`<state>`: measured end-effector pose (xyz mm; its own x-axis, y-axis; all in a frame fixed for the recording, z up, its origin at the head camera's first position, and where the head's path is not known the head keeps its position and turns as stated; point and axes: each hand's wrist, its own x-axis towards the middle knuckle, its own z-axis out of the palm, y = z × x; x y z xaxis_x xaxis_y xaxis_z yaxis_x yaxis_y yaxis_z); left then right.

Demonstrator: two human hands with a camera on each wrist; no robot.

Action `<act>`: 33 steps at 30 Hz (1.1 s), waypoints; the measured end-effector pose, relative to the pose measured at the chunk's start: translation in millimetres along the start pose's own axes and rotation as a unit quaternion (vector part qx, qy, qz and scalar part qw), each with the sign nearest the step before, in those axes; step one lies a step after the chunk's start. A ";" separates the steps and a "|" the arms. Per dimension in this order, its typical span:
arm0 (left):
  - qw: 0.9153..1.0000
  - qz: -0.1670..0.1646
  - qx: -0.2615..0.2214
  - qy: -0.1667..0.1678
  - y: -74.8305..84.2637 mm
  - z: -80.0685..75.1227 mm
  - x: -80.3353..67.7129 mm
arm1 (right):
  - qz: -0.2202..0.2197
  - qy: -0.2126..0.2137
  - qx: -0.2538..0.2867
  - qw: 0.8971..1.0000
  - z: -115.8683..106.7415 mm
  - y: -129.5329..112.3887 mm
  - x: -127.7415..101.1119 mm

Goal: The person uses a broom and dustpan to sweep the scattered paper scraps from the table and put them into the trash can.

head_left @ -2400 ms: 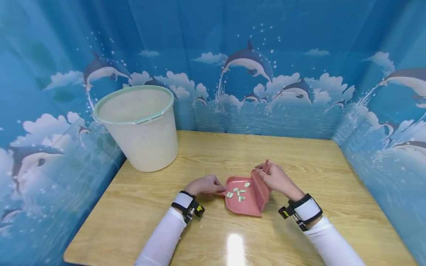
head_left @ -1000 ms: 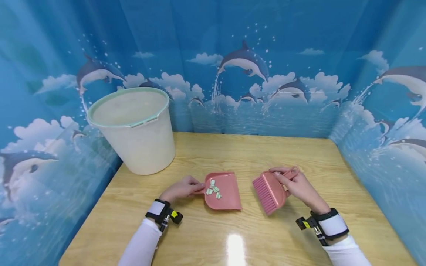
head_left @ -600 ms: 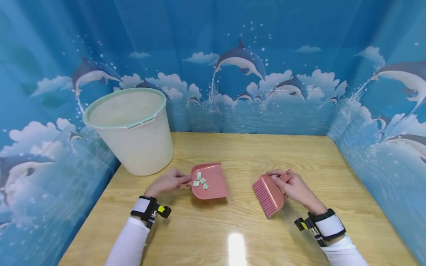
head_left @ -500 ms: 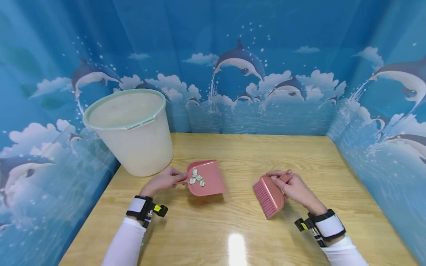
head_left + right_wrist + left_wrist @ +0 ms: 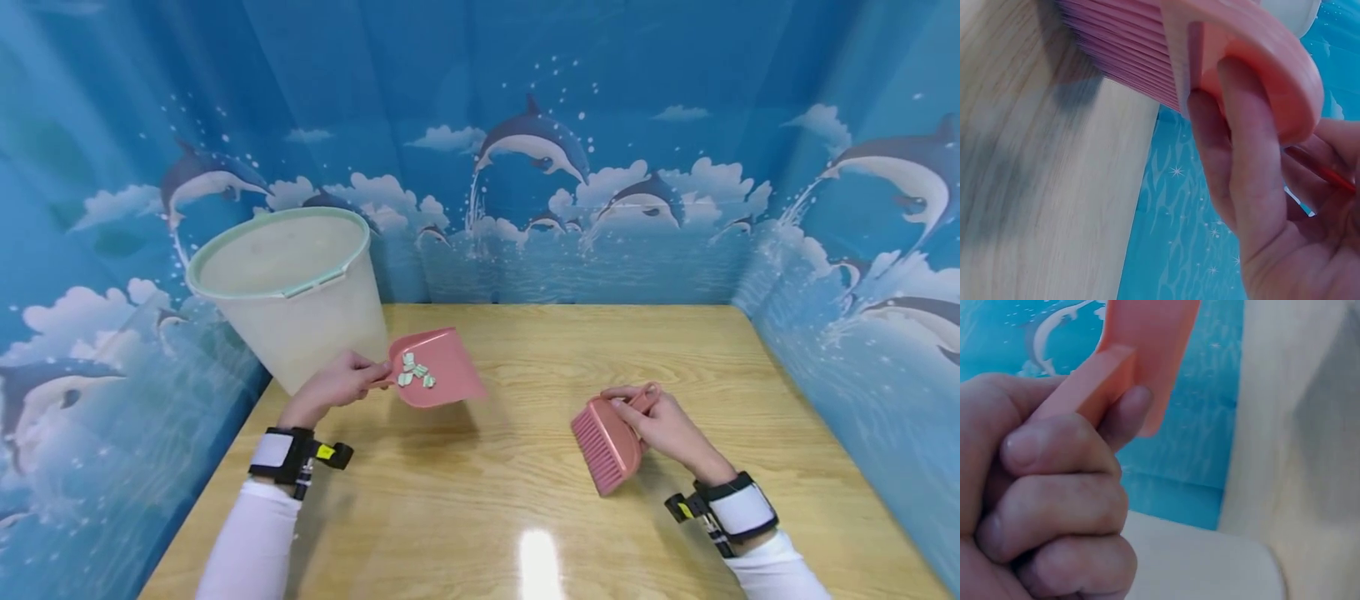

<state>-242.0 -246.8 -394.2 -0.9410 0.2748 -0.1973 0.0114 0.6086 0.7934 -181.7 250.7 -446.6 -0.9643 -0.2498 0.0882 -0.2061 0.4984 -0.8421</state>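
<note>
My left hand (image 5: 337, 382) grips the handle of a pink dustpan (image 5: 450, 367), which is raised over the table and casts a shadow below. Several pale green scraps (image 5: 420, 370) lie in the pan near its handle end. In the left wrist view, curled fingers (image 5: 1066, 506) wrap the dustpan handle (image 5: 1088, 387). On the right, my right hand (image 5: 660, 425) holds a pink hand brush (image 5: 617, 433) by its neck, bristles facing left. The right wrist view shows the bristles (image 5: 1125, 47) close over the wood and fingers (image 5: 1250, 137) against the brush's underside.
A tall whitish bucket (image 5: 330, 325) with a pale green rim stands at the table's back left, just behind the dustpan and left hand. Blue dolphin-print curtains (image 5: 600, 267) enclose the wooden table (image 5: 555, 350) at the back and both sides.
The brush has left the dustpan and moved right, then stayed nearly still. My left hand has lifted the dustpan and carried it left and back toward the bucket, with the scraps inside.
</note>
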 end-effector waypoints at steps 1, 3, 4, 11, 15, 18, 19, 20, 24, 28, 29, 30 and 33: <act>1.000 -0.002 0.001 0.002 2.6 -4.6 -2.0 | -0.002 0.001 -0.001 1.000 0.7 0.4 0.4; 1.000 -0.010 0.001 0.005 8.6 -14.5 -6.0 | -0.003 0.002 -0.002 1.000 2.2 1.2 1.1; 1.000 -0.013 0.001 0.008 12.2 -19.6 -8.2 | -0.003 0.003 -0.004 1.000 2.9 1.8 1.4; 0.999 -0.041 0.024 0.021 33.0 -43.2 -20.7 | 0.009 0.002 0.001 1.000 6.7 5.2 -0.8; 0.998 -0.043 0.035 0.026 40.3 -50.8 -26.5 | 0.025 0.001 0.009 1.000 6.4 6.1 -3.5; 0.998 -0.037 0.036 0.033 47.7 -60.4 -30.1 | 0.027 0.005 0.009 1.000 5.6 5.4 -3.7; 0.998 -0.035 0.038 0.035 51.5 -64.3 -31.4 | 0.027 0.006 0.006 1.000 5.4 5.4 -3.5; 0.998 -0.033 0.040 0.037 55.2 -68.3 -32.6 | 0.026 0.007 0.001 1.000 5.5 5.2 -3.2; 0.998 -0.029 0.043 0.037 69.0 -84.0 -34.8 | 0.037 0.006 0.002 0.999 6.2 4.5 -0.8; 0.998 -0.022 0.029 0.045 77.3 -97.0 -36.5 | 0.031 0.003 0.000 1.000 7.6 4.7 3.0; 0.998 -0.022 0.026 0.050 78.6 -100.3 -37.5 | 0.027 0.003 -0.002 1.000 7.9 4.8 3.7; 0.998 -0.020 0.024 0.056 79.4 -103.7 -38.5 | 0.025 0.004 -0.004 1.000 8.1 4.6 4.2; 0.996 -0.024 0.022 0.081 79.6 -116.4 -42.5 | 0.025 -0.002 -0.002 1.000 8.3 4.8 4.9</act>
<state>-240.5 -296.7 -255.6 -0.9831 0.1233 -0.1352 -0.0228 0.6504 0.7592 -186.0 244.9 -454.6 -0.9727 -0.2277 0.0442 -0.1587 0.5143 -0.8428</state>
